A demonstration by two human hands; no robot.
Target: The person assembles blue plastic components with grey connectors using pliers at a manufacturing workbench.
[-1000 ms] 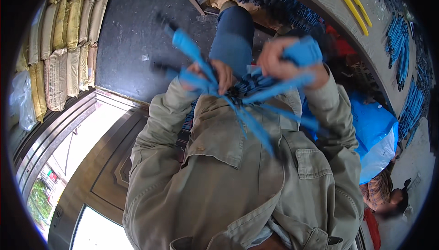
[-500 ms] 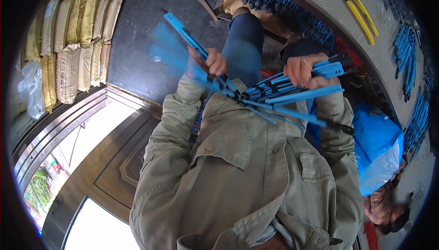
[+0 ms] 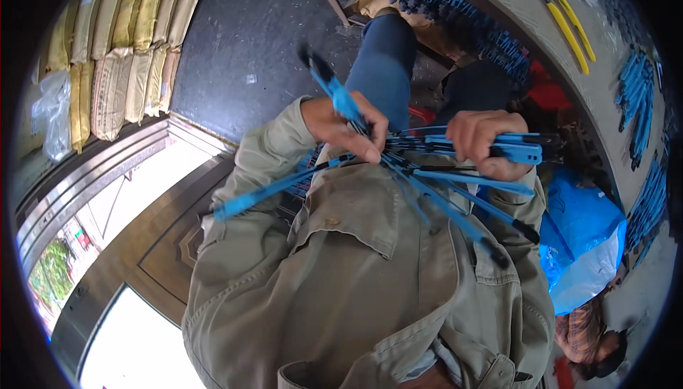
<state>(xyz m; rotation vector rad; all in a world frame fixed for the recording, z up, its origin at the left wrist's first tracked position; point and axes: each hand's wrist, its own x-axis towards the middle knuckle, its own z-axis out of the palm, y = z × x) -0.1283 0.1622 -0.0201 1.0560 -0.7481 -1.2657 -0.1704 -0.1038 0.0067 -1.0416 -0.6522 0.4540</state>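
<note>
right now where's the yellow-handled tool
In the head view, the yellow-handled tool lies at upper right on the grey table, up and left of a bunch of blue strips.

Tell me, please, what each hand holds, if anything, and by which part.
The right hand grips blue-and-black strips near their outer ends; the left hand holds others close to the gathered middle.

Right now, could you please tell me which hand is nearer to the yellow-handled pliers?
Right. The right hand, closed on blue strips, is below and left of the yellow-handled pliers in the picture; the left hand is farther off, to the right hand's left.
</note>
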